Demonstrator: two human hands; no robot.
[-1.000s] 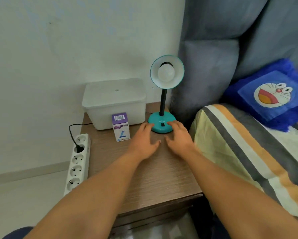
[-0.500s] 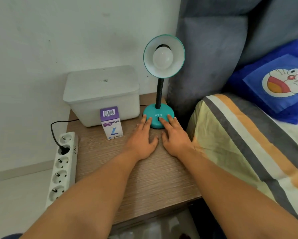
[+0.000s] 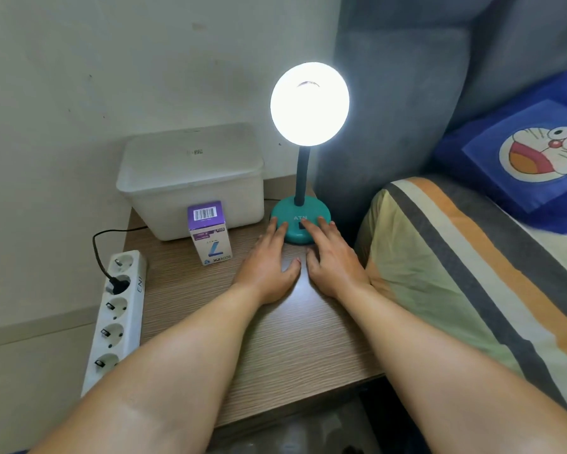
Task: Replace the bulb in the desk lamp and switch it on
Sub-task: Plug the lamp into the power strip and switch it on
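On the wood-grain top of the bedside table [image 3: 269,348], seen from my head camera, my left hand [image 3: 269,267] lies flat and open, palm down, fingers stretched so the tips touch the rim of the desk lamp's round teal base [image 3: 290,211]; it grips nothing. My right hand [image 3: 333,263] is spread the same way beside it, holding nothing, its fingertips resting on the base next to the small dark switch [image 3: 301,225]. From the base a black flexible neck [image 3: 301,175] rises to the circular shade [image 3: 309,104], which glows so white that the bulb inside is washed out. Left of the lamp stands a small purple-and-white cardboard bulb box [image 3: 210,232], and behind it a frosted plastic container [image 3: 192,178] with a lid. A white power strip [image 3: 118,316] hangs along the table's left edge, one black plug in it. Striped bedding [image 3: 465,273] lies to my right.
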